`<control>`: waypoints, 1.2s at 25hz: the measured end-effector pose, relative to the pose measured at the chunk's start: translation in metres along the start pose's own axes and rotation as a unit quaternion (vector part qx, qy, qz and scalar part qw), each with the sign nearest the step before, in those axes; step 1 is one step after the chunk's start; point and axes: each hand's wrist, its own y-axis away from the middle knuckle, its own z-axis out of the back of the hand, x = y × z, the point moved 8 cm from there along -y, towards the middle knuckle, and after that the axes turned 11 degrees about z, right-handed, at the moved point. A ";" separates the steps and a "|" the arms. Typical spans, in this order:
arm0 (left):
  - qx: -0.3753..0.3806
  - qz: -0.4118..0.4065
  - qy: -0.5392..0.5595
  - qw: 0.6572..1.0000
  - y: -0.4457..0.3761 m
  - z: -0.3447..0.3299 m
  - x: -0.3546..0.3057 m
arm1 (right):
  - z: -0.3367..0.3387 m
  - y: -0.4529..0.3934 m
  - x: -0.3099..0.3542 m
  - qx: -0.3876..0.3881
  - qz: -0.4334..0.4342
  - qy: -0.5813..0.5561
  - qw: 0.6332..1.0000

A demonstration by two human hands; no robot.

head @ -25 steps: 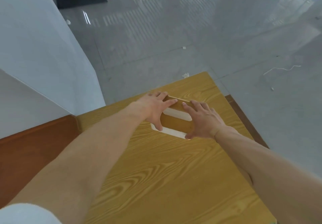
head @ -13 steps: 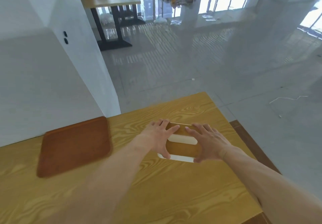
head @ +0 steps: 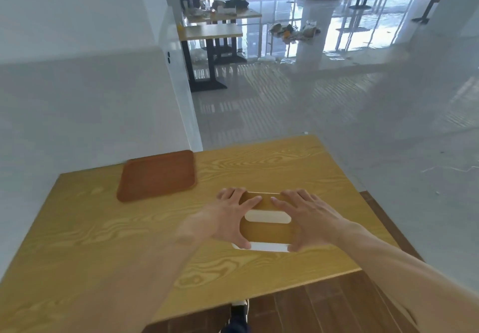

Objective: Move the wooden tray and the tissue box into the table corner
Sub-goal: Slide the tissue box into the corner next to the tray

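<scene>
Both hands clamped on tissue box (head: 267, 231) mid-desk, left hand (head: 228, 218) and right hand (head: 308, 218) on either end. Wooden tray (head: 156, 176) sits by wall. Plan: keep box flat, even squeeze, slide across desk (head: 103, 242) toward tray's corner, park beside tray.

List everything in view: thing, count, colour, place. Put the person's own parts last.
table: one, yellow wood grain, fills the near view.
tray: one, reddish brown, on the table's far left side by the wall.
tissue box: one, wood-coloured top with a white slot and white base, right of centre on the table, between both hands.
wall: one, white, behind the table on the left.
far tables: two seen, light tops on black legs, across the room; clutter on the farther one.
floor: glossy grey, beyond the table.
shoe: one, dark, below the near table edge.
left hand: one, on the box's left end.
right hand: one, on the box's right end.
</scene>
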 end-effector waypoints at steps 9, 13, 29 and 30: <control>-0.009 0.132 0.043 0.990 0.132 -0.038 0.079 | 0.005 -0.041 0.126 -0.012 0.136 0.045 0.990; -0.009 0.185 0.053 0.981 0.183 -0.055 0.126 | 0.006 -0.075 0.187 -0.018 0.190 0.056 0.980; -0.017 0.267 0.108 0.958 0.361 -0.143 0.346 | -0.005 -0.221 0.455 -0.004 0.288 0.082 0.954; -0.015 0.262 0.111 0.959 0.363 -0.146 0.355 | -0.006 -0.227 0.462 -0.001 0.284 0.081 0.955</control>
